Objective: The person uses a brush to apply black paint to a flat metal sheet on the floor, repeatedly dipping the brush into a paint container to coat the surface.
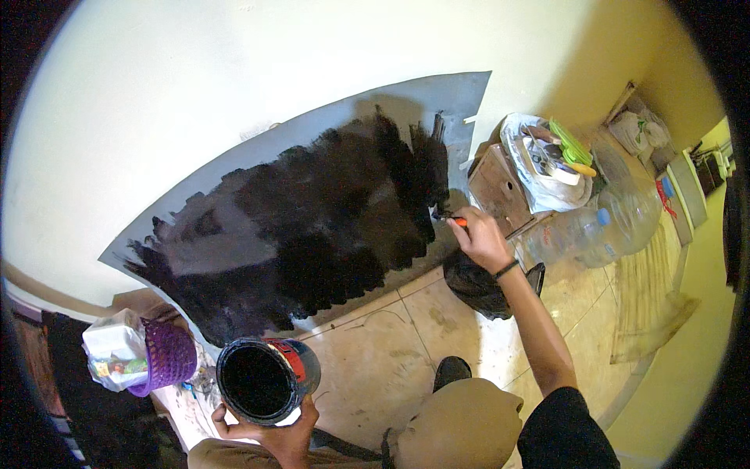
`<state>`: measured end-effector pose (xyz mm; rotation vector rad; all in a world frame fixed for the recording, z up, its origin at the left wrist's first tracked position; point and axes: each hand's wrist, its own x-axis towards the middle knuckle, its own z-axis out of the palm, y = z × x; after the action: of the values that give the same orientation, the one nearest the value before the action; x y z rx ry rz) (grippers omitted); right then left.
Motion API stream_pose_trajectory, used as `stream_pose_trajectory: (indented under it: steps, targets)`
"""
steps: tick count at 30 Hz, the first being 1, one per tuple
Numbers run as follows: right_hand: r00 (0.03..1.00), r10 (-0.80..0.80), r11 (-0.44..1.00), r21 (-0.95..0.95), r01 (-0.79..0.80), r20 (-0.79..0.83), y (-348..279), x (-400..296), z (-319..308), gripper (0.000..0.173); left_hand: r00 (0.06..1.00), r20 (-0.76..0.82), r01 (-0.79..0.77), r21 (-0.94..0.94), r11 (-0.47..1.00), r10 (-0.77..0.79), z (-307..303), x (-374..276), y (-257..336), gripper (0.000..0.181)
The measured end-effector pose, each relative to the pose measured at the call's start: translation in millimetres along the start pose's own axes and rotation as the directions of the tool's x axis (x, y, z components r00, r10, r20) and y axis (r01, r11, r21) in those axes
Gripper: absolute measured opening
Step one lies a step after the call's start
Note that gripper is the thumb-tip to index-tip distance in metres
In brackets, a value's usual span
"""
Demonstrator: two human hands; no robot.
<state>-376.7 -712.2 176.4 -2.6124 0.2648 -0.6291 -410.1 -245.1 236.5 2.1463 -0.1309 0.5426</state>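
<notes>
A grey sheet [463, 88] stands against the pale wall, most of its face covered with uneven black paint [328, 234]. My right hand [483, 240] grips a paintbrush by its orange handle [460, 222], with the dark bristle end at the sheet's right part, near the edge of the painted area. Low at the left, my left hand [275, 431] holds a can of black paint [304, 363] from below, its open mouth facing up and its side bearing a red label.
To the right stand a brown box [498, 187] under a plastic bag [533, 199] with utensils, clear plastic bottles [592, 234] and a black bag [477, 287]. A purple basket [170, 354] sits at the left. Tiled floor [363, 352] lies before my knee.
</notes>
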Motion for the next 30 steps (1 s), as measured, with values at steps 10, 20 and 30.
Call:
stream_pose_trajectory:
  steps: [10,20,30]
  targets:
    - [0.984,-0.025,0.999,0.026,0.02,0.176,18,59,-11,0.025,1.0,0.013,-0.01,0.02,1.0,0.01,-1,-3,2,0.123]
    - [0.987,0.039,0.999,-0.014,-0.037,0.154,-2,17,-16,0.023,0.996,-0.009,0.091,0.011,0.996,-0.09,-1,-2,-1,0.119]
    - [1.0,0.012,0.994,0.113,-0.013,0.007,3,43,-15,0.024,0.989,-0.023,0.147,-0.005,0.989,-0.147,4,-2,7,0.118]
